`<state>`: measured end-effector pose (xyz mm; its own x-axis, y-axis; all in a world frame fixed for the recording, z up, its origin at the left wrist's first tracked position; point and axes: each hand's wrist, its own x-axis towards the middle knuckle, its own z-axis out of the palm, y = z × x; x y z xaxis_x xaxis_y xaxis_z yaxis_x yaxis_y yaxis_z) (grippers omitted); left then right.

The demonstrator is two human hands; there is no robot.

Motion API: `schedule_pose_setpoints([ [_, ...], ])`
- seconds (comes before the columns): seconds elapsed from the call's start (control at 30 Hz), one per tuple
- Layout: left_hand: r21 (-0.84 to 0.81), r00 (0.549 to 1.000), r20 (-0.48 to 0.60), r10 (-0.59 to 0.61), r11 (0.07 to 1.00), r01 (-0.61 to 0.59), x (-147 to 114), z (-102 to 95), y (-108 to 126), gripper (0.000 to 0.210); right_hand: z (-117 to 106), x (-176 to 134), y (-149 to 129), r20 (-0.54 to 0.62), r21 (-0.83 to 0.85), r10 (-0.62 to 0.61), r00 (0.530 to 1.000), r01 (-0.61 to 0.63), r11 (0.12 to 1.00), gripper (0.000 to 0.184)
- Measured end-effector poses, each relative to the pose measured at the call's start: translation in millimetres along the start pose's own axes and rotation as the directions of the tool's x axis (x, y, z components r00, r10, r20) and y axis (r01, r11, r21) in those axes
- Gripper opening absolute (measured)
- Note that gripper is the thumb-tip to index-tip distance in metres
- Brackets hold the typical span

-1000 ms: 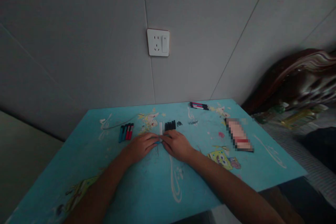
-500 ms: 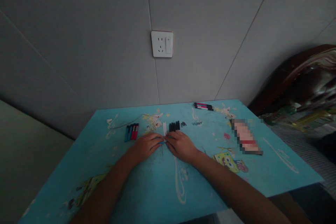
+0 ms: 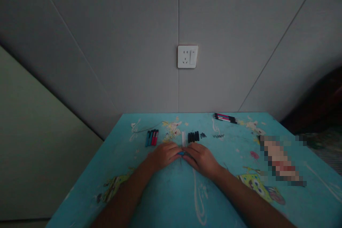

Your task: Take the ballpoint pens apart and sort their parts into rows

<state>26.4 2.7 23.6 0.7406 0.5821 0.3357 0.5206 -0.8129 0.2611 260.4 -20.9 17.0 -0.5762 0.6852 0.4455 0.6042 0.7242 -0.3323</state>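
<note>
My left hand [image 3: 167, 155] and my right hand [image 3: 200, 156] meet over the middle of the table, fingertips pinched together. Between them shows a small blue pen part [image 3: 181, 153], gripped from both sides; most of it is hidden by the fingers. Thin white pen refills [image 3: 183, 138] lie just beyond the fingertips. Left of my left hand is a row of blue and red pen barrels [image 3: 152, 138]. Behind my right hand sit several short black pen pieces [image 3: 193, 136], with tiny black parts [image 3: 203, 135] beside them.
Small springs [image 3: 218, 136] lie farther right. A bundle of pens [image 3: 226, 118] rests near the table's back edge. A blurred-out flat item [image 3: 281, 160] lies at the right of the blue patterned table [image 3: 165, 199]. The wall with a socket [image 3: 187, 56] stands behind.
The camera view has shifted, so everything appears farther right and slightly lower. My hands stay together on the blue pen part, with little visible movement of their own.
</note>
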Motion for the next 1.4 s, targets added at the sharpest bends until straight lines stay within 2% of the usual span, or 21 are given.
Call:
schedule_pose_setpoints([
  [0.13,-0.016,1.0,-0.003,-0.011,1.0,0.011,-1,0.3,4,0.032,0,-1,0,-0.012,-0.009,-0.02,1.0,0.02,1.0,0.028],
  [0.27,-0.181,0.997,-0.062,-0.052,0.983,0.04,-2,5.1,5,0.031,0,-2,-3,-0.008,0.0,-0.001,1.0,0.001,1.0,0.028],
  [0.4,-0.343,0.972,-0.148,-0.182,0.931,0.123,-4,11.0,0,0.029,-1,-2,-1,-0.022,0.013,0.064,0.998,-0.064,0.998,0.024],
  [0.5,-0.399,0.956,-0.157,-0.249,0.901,0.169,-5,12.7,-5,0.027,-1,-2,2,-0.032,0.034,0.096,0.995,-0.095,0.995,0.023],
  [0.67,-0.421,0.984,-0.11,-0.142,0.903,0.083,-1,10.7,-2,0.023,0,-3,-1,-0.013,0.082,0.082,0.997,-0.081,0.993,0.033],
  [0.77,-0.455,0.983,-0.117,-0.143,0.888,0.075,1,10.1,3,0.023,2,-4,-2,0.012,0.092,0.065,0.998,-0.066,0.994,0.028],
  [0.93,-0.509,0.985,-0.096,-0.141,0.857,0.074,1,8.6,5,0.026,7,-6,4,-0.011,0.092,0.068,0.998,-0.067,0.994,0.027],
  [1.0,-0.555,0.973,-0.098,-0.209,0.823,0.121,2,7.4,5,0.027,7,-6,6,-0.005,0.085,0.084,0.996,-0.083,0.993,0.026],
  [1.1,-0.624,0.916,-0.136,-0.376,0.751,0.216,3,8.2,5,0.022,7,-6,5,0.006,0.071,0.109,0.994,-0.109,0.992,0.025],
  [1.2,-0.664,0.88,-0.161,-0.447,0.709,0.239,3,12.9,5,0.022,7,-4,3,0.034,0.059,0.104,0.994,-0.106,0.993,0.023],
  [1.27,-0.629,0.88,-0.167,-0.444,0.735,0.252,2,16.3,5,0.027,8,-3,1,0.07,0.051,0.086,0.994,-0.089,0.995,0.021],
  [1.4,-0.419,0.909,-0.18,-0.376,0.866,0.275,0,17.4,8,0.035,8,-2,0,0.116,0.017,0.069,0.991,-0.072,0.997,0.019],
])
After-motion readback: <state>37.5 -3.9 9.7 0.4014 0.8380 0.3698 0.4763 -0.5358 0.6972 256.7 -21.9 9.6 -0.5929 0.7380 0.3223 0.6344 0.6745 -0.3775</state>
